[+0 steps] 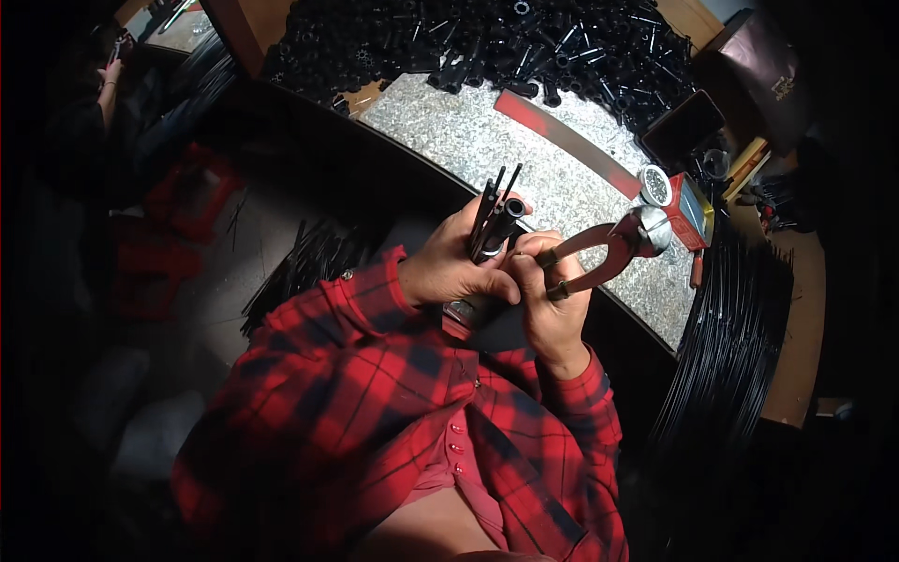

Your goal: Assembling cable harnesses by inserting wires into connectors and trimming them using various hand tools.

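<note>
My left hand [454, 267] is closed round a black tube [510, 212] with an open round end and several thin black rods [491, 208] beside it, all pointing up and away from me. My right hand [554, 314] holds a pair of pincers [613, 253] by the reddish-brown handles, with the silver head turned to the right, over the worktop. The two hands almost touch in front of my chest. Between them, the lower ends of the rods and tube are hidden by my fingers.
Black tubular parts [468, 42] are heaped along the back of the speckled worktop [421, 122]. A long red-and-grey strip [567, 140], a round white dish [655, 185], a red box [688, 211] and a phone [684, 128] lie nearby. Long black rods [726, 337] bundle at right. Another person's hand [110, 73] shows far left.
</note>
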### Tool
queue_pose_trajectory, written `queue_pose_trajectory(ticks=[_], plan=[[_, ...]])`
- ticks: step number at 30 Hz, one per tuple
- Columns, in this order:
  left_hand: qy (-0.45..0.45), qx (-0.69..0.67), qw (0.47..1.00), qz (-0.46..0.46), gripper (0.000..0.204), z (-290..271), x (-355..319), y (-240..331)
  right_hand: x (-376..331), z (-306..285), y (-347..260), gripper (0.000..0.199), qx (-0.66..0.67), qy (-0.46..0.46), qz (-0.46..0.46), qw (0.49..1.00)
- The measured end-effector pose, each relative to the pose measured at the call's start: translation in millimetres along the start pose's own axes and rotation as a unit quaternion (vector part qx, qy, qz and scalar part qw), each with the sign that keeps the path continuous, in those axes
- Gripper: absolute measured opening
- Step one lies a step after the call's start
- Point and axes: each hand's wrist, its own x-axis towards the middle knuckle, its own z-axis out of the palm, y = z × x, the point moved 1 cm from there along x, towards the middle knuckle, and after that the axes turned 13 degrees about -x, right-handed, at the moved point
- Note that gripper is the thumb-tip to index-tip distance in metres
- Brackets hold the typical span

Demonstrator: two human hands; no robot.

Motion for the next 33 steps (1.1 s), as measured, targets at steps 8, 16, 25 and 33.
queue_pose_trajectory(ticks=[8,16,25,33], plan=[[-0.023,0.046,0.998,0.039,0.084,5,-5,0,-6,5,-13,0.010,-0.009,0.035,-0.058,0.998],[-0.019,0.023,1.000,-0.004,0.087,8,-8,2,-5,4,-15,0.009,-0.040,0.032,-0.069,0.996],[-0.016,0.010,0.999,-0.026,0.086,8,-8,6,-5,5,-16,0.008,-0.037,0.013,-0.056,0.998],[-0.016,0.003,1.000,-0.016,0.084,6,-9,3,-3,6,-19,0.007,-0.054,0.000,-0.074,0.996]])
